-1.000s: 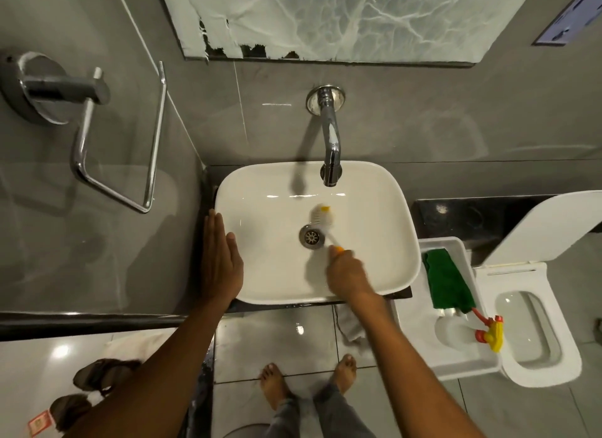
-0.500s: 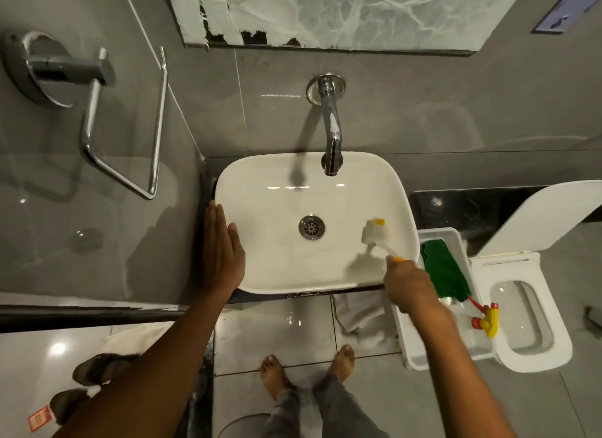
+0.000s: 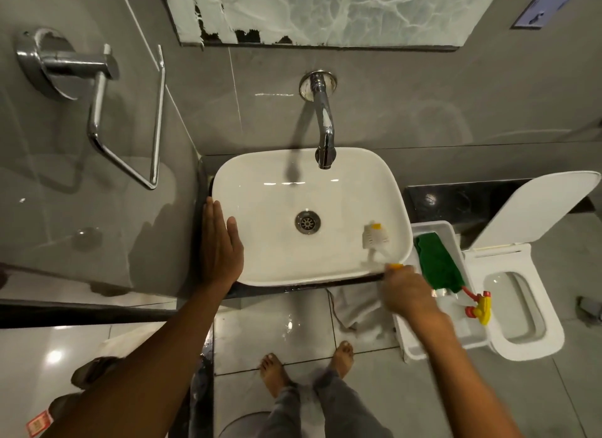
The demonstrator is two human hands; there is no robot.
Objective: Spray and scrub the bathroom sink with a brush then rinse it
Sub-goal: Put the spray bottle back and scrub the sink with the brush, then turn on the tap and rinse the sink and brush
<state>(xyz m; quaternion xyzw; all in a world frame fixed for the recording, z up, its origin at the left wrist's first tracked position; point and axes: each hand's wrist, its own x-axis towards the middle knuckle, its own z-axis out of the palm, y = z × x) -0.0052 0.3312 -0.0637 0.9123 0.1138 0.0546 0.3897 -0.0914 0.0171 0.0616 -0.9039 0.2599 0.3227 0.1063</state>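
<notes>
our right hand (image 3: 408, 294) grips the brush (image 3: 376, 238), its head pointing up-left into the sink (image 3: 260, 258); our left hand (image 3: 220, 245) lies flat, open, on the rim.

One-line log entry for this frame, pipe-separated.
phase: scrub | right hand: shut on brush, right side of sink | left hand: flat on left rim | faucet: no water visible

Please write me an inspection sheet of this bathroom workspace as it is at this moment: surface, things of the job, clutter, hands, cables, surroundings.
Surface: white sink, no water running from the tap.
Job's things: brush head against the sink's right inner wall; spray bottle lying in the white bin.
Clutter: green cloth in the bin; pale cloth on the floor.
Hands: left hand flat on the sink's left rim; right hand grips the brush handle.
Cables: nothing seen.
Surroundings: open toilet at right, towel ring at left.
</notes>
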